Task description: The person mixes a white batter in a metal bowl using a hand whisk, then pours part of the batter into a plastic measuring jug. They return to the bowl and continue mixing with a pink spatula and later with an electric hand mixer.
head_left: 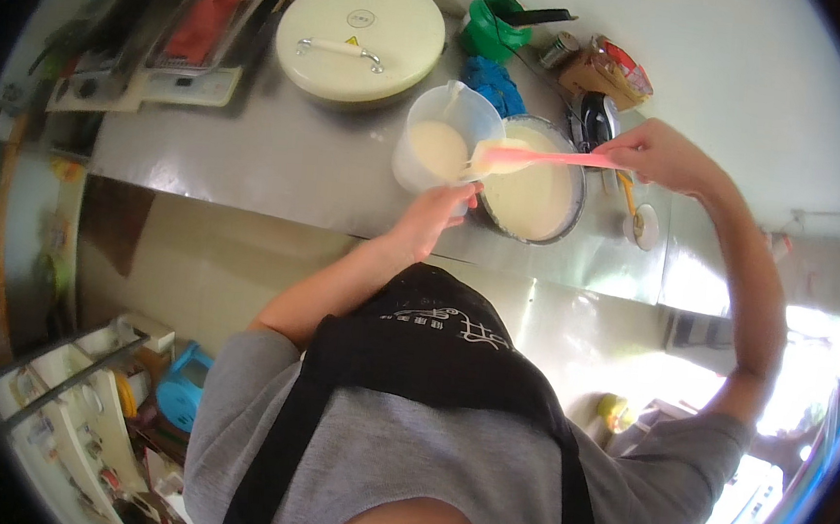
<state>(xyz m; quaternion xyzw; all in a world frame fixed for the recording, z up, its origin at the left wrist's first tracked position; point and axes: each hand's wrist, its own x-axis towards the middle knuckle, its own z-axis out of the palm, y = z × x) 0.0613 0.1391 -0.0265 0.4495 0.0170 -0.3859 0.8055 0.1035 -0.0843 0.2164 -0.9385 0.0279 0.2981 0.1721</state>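
Note:
My left hand [430, 217] grips the handle of a translucent plastic measuring jug [413, 176], which holds pale cream batter [437, 148]. Between the thumb and fingers of my right hand [662, 156] is the end of a pink spatula [562, 158], held roughly level. Batter coats its blade, which lies over the jug's right rim; thin strands hang from it inside the rim. Beneath the spatula, a wide round metal pot [580, 200] contains more of the pale batter and stands right beside the jug.
On the steel counter [252, 152] behind the jug sit a round cream electric griddle [361, 61] and a blue cloth [492, 84]. A green bucket [483, 36] stands farther back. To the right is a small white bowl [647, 227]; at left, a metal tray [158, 54] rests on a scale [206, 88].

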